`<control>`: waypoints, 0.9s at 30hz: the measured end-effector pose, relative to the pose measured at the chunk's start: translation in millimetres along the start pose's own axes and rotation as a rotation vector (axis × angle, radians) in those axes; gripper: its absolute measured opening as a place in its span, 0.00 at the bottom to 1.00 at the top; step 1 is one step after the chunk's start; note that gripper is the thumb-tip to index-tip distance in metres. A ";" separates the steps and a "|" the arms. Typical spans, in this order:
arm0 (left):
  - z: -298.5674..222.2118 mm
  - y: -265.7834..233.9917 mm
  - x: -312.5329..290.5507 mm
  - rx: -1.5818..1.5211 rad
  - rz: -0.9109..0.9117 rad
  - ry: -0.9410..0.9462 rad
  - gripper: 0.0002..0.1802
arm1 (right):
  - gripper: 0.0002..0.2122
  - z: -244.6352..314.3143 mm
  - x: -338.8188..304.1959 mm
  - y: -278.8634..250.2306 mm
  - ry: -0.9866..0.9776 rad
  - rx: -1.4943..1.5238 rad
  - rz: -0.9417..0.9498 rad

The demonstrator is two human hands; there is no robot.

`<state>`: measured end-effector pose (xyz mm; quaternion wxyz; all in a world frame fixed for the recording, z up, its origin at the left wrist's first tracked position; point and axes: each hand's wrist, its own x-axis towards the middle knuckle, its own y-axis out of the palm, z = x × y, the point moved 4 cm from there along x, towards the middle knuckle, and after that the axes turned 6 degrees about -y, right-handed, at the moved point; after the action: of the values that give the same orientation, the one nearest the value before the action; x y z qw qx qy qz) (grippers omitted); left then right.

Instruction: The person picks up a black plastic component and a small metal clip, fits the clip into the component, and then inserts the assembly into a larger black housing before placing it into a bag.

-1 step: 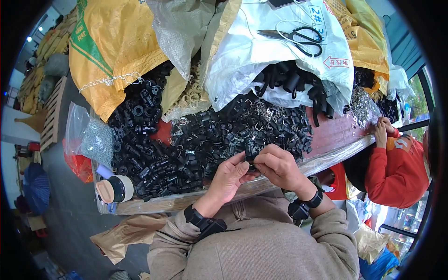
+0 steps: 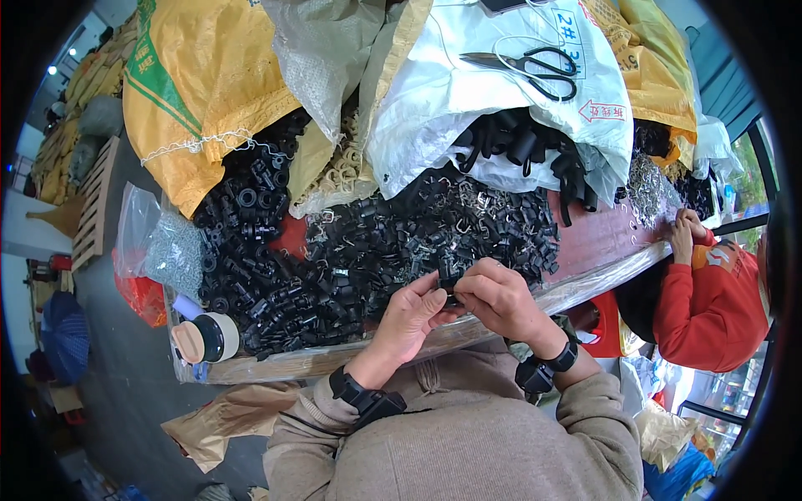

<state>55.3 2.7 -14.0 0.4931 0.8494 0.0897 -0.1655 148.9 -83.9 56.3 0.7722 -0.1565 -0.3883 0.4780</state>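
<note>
Both hands meet at the near edge of a heap of small black plastic parts. Between the fingertips is a small black plastic part, partly covered by the fingers. My left hand grips it from the left with thumb and fingers. From the other side my right hand is closed on it in a pinch; any smaller piece in that pinch is hidden. Metal hooks or clips lie mixed among the black parts just beyond the hands.
Open sacks line the far side: a yellow sack and a white sack with black tubes, scissors lying on it. A lidded jar and a bag of screws stand left. A person in red works at right.
</note>
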 end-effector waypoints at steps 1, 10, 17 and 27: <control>0.1 -0.1 -0.2 0.020 -0.020 0.003 0.23 | 0.07 0.6 -0.4 0.2 -0.021 -0.025 0.002; 1.0 1.8 0.0 0.063 -0.072 0.034 0.22 | 0.07 -0.6 -2.6 3.0 -0.115 -0.133 -0.003; -6.0 -4.1 -3.1 0.103 -0.106 0.071 0.29 | 0.09 -32.0 -15.2 22.2 0.597 0.584 -0.062; -37.0 -14.1 -29.2 0.075 -0.055 0.217 0.33 | 0.05 -44.3 69.5 20.1 0.206 0.318 0.144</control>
<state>30.9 42.1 2.5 0.4434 0.8774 0.1596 -0.0894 186.5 -8.5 46.5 0.7867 -0.1081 -0.2146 0.5687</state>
